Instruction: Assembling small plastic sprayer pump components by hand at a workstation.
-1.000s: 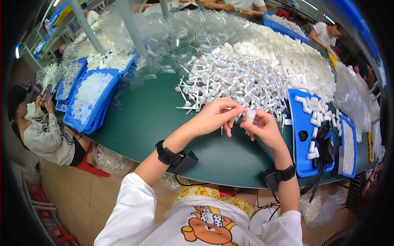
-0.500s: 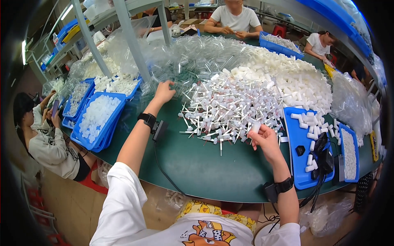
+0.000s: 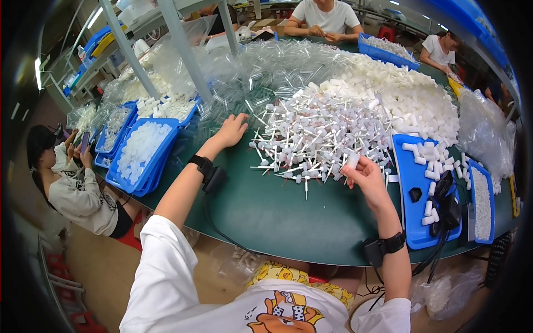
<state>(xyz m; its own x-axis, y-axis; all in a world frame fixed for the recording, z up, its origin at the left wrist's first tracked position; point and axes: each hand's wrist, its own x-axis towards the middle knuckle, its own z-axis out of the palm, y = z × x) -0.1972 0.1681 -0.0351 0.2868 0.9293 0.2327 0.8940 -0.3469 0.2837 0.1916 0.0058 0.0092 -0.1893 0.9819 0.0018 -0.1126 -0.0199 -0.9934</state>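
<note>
A short white cylinder is pinched between the thumb and fingers of my right hand, at the near right edge of a heap of thin white sticks with pale caps. My left hand is low over the green table, fingers apart, between that heap and a spread of clear plastic tubes. I see nothing held in it. Both wrists wear black straps with small black boxes. Behind the stick heap lies a large pile of white cylinders.
To the right, a blue tray holds white cylinders and black cabled devices; a narrower blue tray stands beside it. Stacked blue trays with translucent pieces sit left. Grey shelf posts rise at far left. Other people sit around the table.
My left hand has drawn back toward me from the clear tubes, its fingers now stretched out more. My right hand still holds the white cylinder near the heap. The whole view has shifted slightly.
</note>
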